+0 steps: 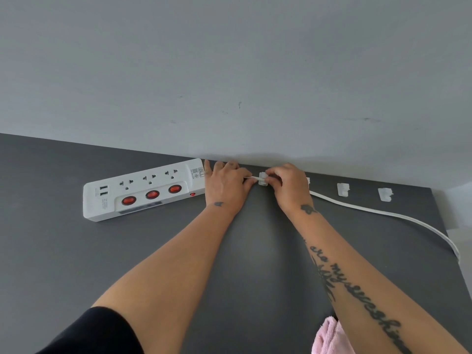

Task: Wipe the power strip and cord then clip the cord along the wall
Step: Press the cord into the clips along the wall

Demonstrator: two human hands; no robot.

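Just right of the frame's centre, the white clip (pixel 263 178) sat on the desk (pixel 76 251) at the foot of the wall (pixel 229 72), between the two hands. The right grip (pixel 287 186) grasped it, fingertips curled over its top. The left grip (pixel 226 186) touched its left side and pinched a short run of the cord (pixel 370 210) between thumb and finger, feeding it into the clip. The cord came out again from under the right grip and curved down to the desk's right edge, lying loose.

The strip (pixel 143 190) lay at centre left, tilted, its right end hidden behind the left grip. That end bore the letters "BLL" in a box; the finer print was too small to read. It showed three sockets, three red switches, two USB ports and a small red light. Cursive writing ran along the right forearm; "my sunshine" could be made out.

Right of the hands, near the wall, stood a half-hidden clip (pixel 308 180), a middle clip (pixel 342 189) and an end clip (pixel 385 194), all without the cord. A pink cloth (pixel 329 338) lay at the bottom edge, and a black sleeve (pixel 89 333) at lower left.
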